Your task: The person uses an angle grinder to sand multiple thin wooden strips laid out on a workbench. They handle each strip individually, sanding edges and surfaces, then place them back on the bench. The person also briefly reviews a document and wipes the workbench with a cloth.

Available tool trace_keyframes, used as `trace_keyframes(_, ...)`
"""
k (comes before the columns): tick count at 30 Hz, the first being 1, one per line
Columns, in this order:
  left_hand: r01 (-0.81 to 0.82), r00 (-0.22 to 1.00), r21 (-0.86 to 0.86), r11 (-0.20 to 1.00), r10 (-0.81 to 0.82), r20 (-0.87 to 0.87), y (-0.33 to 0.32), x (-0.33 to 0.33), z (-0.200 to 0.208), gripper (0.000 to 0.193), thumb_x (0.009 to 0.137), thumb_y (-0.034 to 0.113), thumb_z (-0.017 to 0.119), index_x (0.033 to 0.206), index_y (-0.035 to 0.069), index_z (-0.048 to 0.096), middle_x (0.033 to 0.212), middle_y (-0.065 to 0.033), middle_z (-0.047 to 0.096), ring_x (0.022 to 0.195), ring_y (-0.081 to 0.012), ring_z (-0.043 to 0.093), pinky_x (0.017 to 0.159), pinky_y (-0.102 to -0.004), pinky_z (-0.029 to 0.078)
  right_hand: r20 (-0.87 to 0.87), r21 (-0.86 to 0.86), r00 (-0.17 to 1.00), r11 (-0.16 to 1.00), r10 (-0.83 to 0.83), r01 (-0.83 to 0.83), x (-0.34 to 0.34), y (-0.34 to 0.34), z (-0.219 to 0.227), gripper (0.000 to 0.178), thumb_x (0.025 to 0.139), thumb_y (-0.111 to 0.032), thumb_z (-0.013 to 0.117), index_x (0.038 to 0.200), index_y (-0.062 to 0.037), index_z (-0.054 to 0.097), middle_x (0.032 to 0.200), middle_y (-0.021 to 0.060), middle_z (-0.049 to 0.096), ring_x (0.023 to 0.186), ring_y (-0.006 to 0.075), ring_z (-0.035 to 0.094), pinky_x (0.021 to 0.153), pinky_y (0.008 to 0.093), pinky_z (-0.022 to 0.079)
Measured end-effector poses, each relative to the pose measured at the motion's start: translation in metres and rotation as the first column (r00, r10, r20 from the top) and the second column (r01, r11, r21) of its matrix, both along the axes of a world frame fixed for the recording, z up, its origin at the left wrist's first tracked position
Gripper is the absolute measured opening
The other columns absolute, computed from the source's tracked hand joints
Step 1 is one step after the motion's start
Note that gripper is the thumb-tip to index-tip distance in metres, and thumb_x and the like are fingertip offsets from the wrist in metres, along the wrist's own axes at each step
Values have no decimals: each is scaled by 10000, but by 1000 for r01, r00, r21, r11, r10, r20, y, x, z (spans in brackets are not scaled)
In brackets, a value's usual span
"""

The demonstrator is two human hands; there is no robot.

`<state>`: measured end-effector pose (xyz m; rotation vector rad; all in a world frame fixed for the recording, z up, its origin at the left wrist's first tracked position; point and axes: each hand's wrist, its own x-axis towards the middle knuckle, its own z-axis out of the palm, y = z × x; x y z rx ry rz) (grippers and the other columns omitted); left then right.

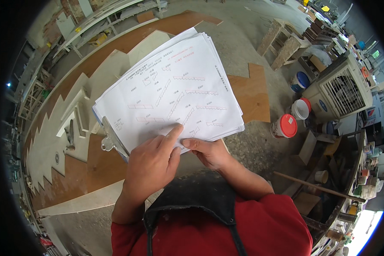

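My right hand (209, 152) grips the lower edge of a clipboard (110, 140), thumb on top and fingers hidden underneath. A thick stack of white paper sheets (158, 91) lies on the board, its edges uneven. Small line drawings of stepped, zigzag shapes and long strips cover the top sheet, some in red. My left hand (152, 158) rests over the sheet's lower part with nothing in it. Its index finger is stretched out, the tip at one of the stepped drawings; the other fingers are loosely curled. The silver metal clip sits left of this hand.
Behind the clipboard spreads a large worktable with brown boards (109, 164) and pale zigzag-edged panels (42, 145). On the right stand buckets, one with a red lid (288, 126), an air cooler (343, 87) and a wooden stand (281, 42). A cluttered shelf (350, 187) runs along the right.
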<state>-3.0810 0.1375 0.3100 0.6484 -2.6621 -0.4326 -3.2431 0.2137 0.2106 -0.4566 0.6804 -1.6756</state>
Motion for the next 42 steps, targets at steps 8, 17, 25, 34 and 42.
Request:
trace_keyframes(8,22,999,-7,1000,-22,-23,0,-13,4,495,917,146,681,1393,65,575,831,-105,659,758,-298,664,664,-416,535,-50,-4,998,999,41,-41,0,2,-8,462,937,-50,711,1370,-36,551,1251,104,664,1099,229,660,883,372,579)
trace_keyframes(17,61,998,-30,998,-62,-18,-11,-26,2,506,943,176,650,1425,65,547,867,-118,675,787,-311,674,688,-425,542,-65,5,998,1000,-5,5,3,0,-7,486,934,-47,696,1388,-26,525,1243,131,664,1118,267,665,893,408,601)
trace_keyframes(25,32,999,-16,999,-32,-4,-18,-25,0,528,934,169,657,1436,55,536,883,-144,676,781,-322,673,689,-435,539,-123,71,989,995,85,-77,-5,-12,-2,543,923,-27,712,1425,-35,504,1283,116,647,1142,245,650,921,381,576)
trace_keyframes(34,-91,994,-11,996,91,-53,-18,-23,-5,526,921,141,666,1429,66,553,864,-164,682,750,-352,663,674,-449,533,-277,84,942,982,189,-172,-17,-32,-5,478,919,-12,681,1382,-20,567,1244,105,672,1118,215,651,919,361,557)
trace_keyframes(42,-217,976,-8,976,217,-37,-23,-8,-5,537,941,181,643,1448,55,519,895,-154,685,793,-338,682,696,-445,554,-296,101,899,947,322,-306,-18,-55,-8,462,924,-24,686,1376,-17,589,1264,83,677,1143,200,639,968,355,534)
